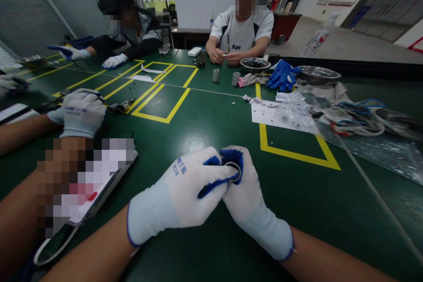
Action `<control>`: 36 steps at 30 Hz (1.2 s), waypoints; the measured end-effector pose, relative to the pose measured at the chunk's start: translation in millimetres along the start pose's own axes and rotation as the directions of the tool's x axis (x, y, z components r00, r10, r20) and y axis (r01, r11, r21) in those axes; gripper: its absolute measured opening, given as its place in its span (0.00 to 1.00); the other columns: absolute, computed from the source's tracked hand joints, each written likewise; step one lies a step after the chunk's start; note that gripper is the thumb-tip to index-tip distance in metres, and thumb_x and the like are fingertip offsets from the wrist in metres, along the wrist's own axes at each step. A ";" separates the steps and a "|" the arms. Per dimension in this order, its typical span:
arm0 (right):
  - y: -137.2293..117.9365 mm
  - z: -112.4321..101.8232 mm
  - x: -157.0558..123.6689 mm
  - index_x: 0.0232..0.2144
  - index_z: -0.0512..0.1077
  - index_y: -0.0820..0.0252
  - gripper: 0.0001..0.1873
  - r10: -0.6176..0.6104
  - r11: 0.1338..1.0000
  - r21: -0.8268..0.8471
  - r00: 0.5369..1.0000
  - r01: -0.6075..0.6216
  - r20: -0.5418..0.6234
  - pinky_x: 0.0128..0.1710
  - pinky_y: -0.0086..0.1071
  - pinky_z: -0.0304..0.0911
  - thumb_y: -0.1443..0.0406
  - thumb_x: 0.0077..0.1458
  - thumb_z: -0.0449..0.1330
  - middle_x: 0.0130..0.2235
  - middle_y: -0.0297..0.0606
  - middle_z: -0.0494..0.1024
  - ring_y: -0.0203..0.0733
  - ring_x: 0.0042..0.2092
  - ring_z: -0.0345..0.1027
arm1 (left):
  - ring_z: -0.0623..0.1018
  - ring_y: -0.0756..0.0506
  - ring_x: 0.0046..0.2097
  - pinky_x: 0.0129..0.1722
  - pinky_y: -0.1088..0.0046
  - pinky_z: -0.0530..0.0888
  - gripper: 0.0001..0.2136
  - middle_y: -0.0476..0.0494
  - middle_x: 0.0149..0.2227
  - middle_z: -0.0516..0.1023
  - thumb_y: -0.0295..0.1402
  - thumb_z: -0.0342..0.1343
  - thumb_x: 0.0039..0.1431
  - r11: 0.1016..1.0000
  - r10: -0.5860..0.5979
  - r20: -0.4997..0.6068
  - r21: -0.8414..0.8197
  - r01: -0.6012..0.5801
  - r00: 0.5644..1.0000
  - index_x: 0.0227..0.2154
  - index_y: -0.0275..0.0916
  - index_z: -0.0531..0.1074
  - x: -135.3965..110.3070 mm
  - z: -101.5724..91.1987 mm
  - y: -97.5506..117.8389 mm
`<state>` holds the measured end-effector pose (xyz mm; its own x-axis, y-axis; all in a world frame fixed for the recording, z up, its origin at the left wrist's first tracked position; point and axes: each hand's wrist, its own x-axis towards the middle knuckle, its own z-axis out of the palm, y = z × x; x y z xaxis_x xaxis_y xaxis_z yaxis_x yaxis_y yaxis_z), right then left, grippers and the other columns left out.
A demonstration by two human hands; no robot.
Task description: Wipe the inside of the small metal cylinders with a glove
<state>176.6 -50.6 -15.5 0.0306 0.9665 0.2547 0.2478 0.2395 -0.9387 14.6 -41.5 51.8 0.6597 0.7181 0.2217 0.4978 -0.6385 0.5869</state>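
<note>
My right hand (244, 189), in a white glove with a blue palm, is wrapped round a small round metal sleeve (238, 168). Only the sleeve's open rim shows; the glove hides its body. From the left, my left hand (193, 185), gloved the same way, meets it, its index finger stretched to the rim and apparently into the opening. The left thumb and other fingers are curled close against the right hand, and whether they pinch anything else is hidden. Both hands are just above the green table (198, 255).
A co-worker's gloved hands (82, 112) and a white power strip (109, 185) lie left. Metal cylinders (124, 105) are beyond. Two grey cylinders (216, 76), a metal bowl (255, 64), blue gloves (283, 76), paper (280, 116) and plastic bags (383, 154) lie ahead and right. Two people sit opposite.
</note>
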 end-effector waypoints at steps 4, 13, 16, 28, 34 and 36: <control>1.6 0.6 -0.8 0.45 0.68 0.52 0.14 0.011 1.000 -0.018 1.000 -0.011 -0.008 0.38 0.46 0.80 0.59 0.58 0.64 0.39 0.39 0.81 0.50 0.39 0.81 | 0.78 0.44 0.47 0.47 0.67 0.75 0.11 0.41 0.49 0.79 0.30 0.53 0.72 1.000 -0.003 -0.012 -0.004 0.003 1.000 0.50 0.38 0.78 -0.6 3.6 -0.1; 19.6 -9.0 -7.3 0.51 0.70 0.49 0.15 -0.015 0.995 -0.097 0.997 0.022 0.074 0.40 0.48 0.83 0.58 0.64 0.65 0.45 0.41 0.82 0.53 0.44 0.82 | 0.80 0.45 0.44 0.46 0.67 0.76 0.09 0.42 0.45 0.82 0.30 0.56 0.70 1.000 0.022 -0.050 0.005 -0.022 0.998 0.46 0.37 0.80 -2.1 8.2 -0.8; 18.4 -10.0 -10.1 0.51 0.70 0.46 0.14 -0.046 0.997 -0.059 0.988 0.056 0.147 0.39 0.47 0.83 0.58 0.65 0.65 0.45 0.38 0.83 0.52 0.43 0.82 | 0.81 0.45 0.48 0.51 0.68 0.77 0.07 0.44 0.48 0.83 0.29 0.58 0.69 0.997 -0.009 0.026 -0.080 0.011 1.000 0.44 0.38 0.80 -2.3 6.1 -2.3; 15.6 -13.1 -14.9 0.55 0.70 0.39 0.21 -0.085 0.992 -0.078 0.983 0.099 0.160 0.34 0.45 0.83 0.59 0.62 0.69 0.45 0.37 0.83 0.53 0.42 0.83 | 0.80 0.41 0.55 0.60 0.59 0.75 0.08 0.46 0.55 0.81 0.34 0.61 0.70 0.971 -0.217 0.231 -0.049 0.235 0.948 0.49 0.43 0.75 -14.3 1.3 3.1; 12.3 -12.3 -13.4 0.44 0.71 0.47 0.10 -0.003 0.999 -0.049 0.986 0.011 0.167 0.29 0.39 0.79 0.58 0.63 0.67 0.38 0.34 0.82 0.48 0.34 0.80 | 0.80 0.42 0.47 0.48 0.64 0.78 0.06 0.42 0.51 0.80 0.34 0.57 0.72 0.959 -0.244 0.121 -0.117 0.258 0.962 0.47 0.41 0.74 -9.9 -1.4 -0.2; 10.8 -9.9 -10.4 0.41 0.71 0.50 0.07 0.042 0.997 -0.070 0.989 -0.032 0.145 0.30 0.38 0.78 0.59 0.63 0.65 0.36 0.35 0.80 0.47 0.33 0.79 | 0.80 0.45 0.44 0.46 0.68 0.77 0.05 0.43 0.47 0.81 0.32 0.54 0.72 0.942 -0.256 0.061 -0.210 0.263 0.965 0.45 0.40 0.74 -5.9 0.6 -4.0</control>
<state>188.5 -59.0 -26.0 -0.0998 0.9788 0.1790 0.3138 0.2017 -0.9278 9.0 -43.4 47.6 0.5437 0.8391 0.0164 0.5240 -0.3546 0.7744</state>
